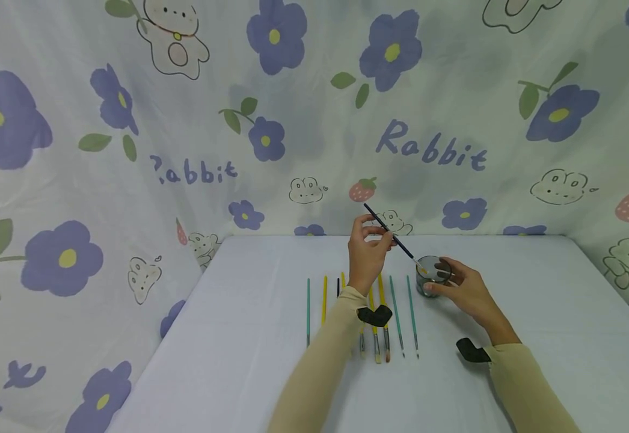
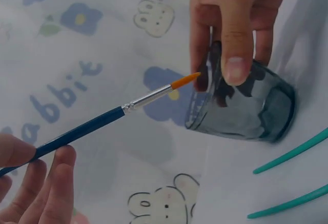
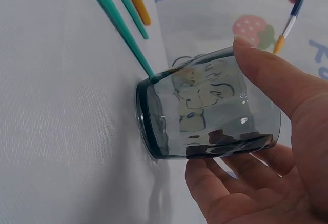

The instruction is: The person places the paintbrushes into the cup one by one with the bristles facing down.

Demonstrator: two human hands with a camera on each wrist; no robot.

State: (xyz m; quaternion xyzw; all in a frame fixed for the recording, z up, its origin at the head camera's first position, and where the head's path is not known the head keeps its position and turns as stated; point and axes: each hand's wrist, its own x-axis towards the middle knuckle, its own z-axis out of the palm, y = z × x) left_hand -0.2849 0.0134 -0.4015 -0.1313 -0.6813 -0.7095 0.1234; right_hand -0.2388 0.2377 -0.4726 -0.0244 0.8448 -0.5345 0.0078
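Left-hand grip (image 1: pixel 367 255): thumb and fingers closed in a pinch on the handle of one paintbrush (image 1: pixel 403 247); the hand is raised above the far part of the counter (image 1: pixel 249 337).
Paintbrush: dark blue handle, silver ferrule (image 2: pixel 148 98) and orange bristles (image 2: pixel 184 80) drawn to a point; held aslant, handle end up and to the left, bristles down and to the right.
Bristle tip: at the mouth of the glass (image 3: pixel 205 111); whether it touches the rim cannot be told.
Right-hand grip (image 1: pixel 468 291): curled round the glass, thumb on its near side, fingers on its far side.
Glass: transparent, smoky blue-grey, darker at the base, mouth upward; right of the laid-out brushes. Whether the base bears on the counter is unclear.
Brush row: slender brushes lying side by side, bristles toward the near edge; a teal brush (image 1: pixel 308 313) at the left end, yellow brushes (image 1: pixel 382 294) among the middle ones, two teal brushes (image 1: pixel 412 313) at the right end, near the glass. The left forearm hides part of the row.
Sleeves: tan sleeve (image 1: pixel 320 367) on each arm, with a black fitting (image 1: pixel 374 316) at each wrist.
Counter: white covering throughout.
Backdrop (image 1: pixel 314 120): pale cloth at the far side and both flanks, printed with blue flowers, rabbits, strawberries and the word "Rabbit".
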